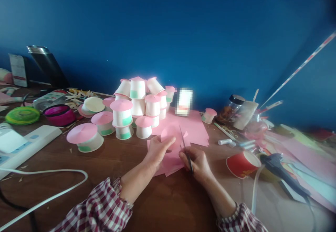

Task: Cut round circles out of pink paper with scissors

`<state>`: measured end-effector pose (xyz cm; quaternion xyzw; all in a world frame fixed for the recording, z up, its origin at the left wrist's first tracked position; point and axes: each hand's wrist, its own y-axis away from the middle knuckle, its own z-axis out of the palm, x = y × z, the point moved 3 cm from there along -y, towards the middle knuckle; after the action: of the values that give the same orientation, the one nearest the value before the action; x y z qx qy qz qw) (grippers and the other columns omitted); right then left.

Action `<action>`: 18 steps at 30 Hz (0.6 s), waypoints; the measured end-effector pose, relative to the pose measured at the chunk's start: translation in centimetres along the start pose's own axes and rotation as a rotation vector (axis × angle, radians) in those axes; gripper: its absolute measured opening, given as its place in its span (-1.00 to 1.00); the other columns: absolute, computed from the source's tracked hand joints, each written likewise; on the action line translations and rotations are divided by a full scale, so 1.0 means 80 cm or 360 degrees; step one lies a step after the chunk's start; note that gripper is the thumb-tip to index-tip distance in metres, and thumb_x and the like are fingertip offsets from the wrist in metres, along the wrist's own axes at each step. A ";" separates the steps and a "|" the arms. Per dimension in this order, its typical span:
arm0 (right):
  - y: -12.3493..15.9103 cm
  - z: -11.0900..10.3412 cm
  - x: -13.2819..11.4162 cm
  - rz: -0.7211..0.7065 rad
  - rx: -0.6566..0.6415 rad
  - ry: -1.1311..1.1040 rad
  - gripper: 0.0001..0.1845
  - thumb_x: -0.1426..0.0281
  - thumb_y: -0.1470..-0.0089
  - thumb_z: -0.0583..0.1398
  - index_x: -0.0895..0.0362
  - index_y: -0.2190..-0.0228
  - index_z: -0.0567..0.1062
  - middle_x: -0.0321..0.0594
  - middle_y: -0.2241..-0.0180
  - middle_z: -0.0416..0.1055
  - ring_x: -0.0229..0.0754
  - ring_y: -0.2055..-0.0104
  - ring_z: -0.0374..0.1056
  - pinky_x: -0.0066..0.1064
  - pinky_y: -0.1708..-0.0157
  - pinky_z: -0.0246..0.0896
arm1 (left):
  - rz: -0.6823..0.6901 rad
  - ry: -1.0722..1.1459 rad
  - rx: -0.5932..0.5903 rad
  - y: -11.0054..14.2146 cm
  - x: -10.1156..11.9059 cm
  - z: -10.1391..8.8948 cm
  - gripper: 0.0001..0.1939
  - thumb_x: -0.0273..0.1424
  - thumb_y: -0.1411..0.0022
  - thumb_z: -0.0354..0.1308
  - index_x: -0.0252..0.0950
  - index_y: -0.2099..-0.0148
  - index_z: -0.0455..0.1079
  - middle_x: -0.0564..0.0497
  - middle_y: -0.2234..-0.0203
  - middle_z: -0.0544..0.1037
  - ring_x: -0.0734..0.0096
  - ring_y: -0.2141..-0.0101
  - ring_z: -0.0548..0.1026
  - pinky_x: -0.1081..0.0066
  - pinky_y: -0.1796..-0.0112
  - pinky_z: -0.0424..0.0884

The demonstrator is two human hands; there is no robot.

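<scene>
My left hand point(157, 149) pinches a round pink paper piece point(170, 134) and holds it up just over the table. My right hand point(196, 162) is closed round the handles of thin scissors point(185, 148), whose blades point up into the pink piece. Under both hands lie loose pink paper sheets point(194, 127) on the brown wooden table point(110, 162). Behind them stands a heap of white paper cups with pink cone lids point(139, 102).
A red paper cup point(243, 163) lies on its side right of my right hand, beside a dark glue gun point(278, 167). A white power strip point(28, 142) and its cable point(47, 186) lie left. Pink and green bowls point(59, 114), a jar point(231, 107) and clutter line the blue wall.
</scene>
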<state>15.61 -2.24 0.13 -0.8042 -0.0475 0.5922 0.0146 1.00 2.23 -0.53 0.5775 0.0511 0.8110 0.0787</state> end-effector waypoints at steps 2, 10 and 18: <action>0.000 0.000 -0.001 0.0004 -0.0004 0.0008 -0.77 0.27 0.04 0.26 0.20 0.49 0.46 -0.41 0.72 0.16 -0.37 0.68 0.04 -0.54 0.69 -0.10 | -0.0004 0.0004 0.0010 0.000 0.000 0.000 -0.70 -0.20 0.11 0.32 -0.35 0.46 0.42 0.02 0.59 0.44 0.45 0.53 0.40 0.48 0.51 0.34; -0.001 0.001 -0.002 0.0018 0.0021 0.0044 -0.73 0.22 0.02 0.23 0.19 0.53 0.45 -0.42 0.76 0.16 -0.38 0.71 0.04 -0.54 0.71 -0.09 | -0.0015 -0.0044 0.0045 -0.001 -0.002 -0.002 -0.71 -0.20 0.09 0.31 -0.34 0.43 0.43 0.02 0.57 0.46 0.45 0.50 0.41 0.48 0.49 0.35; -0.003 -0.003 -0.001 0.0007 0.0090 -0.0037 -0.71 0.20 -0.02 0.21 0.17 0.54 0.38 -0.42 0.76 0.19 -0.36 0.73 0.10 -0.55 0.71 -0.04 | -0.0026 0.0037 0.0046 -0.003 0.001 -0.002 -0.69 -0.22 0.10 0.31 -0.34 0.34 0.45 0.00 0.50 0.51 0.36 0.42 0.47 0.42 0.44 0.39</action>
<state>15.79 -1.99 0.31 -0.7966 -0.0290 0.6028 0.0356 0.87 2.52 -0.54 0.5687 0.0683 0.8162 0.0763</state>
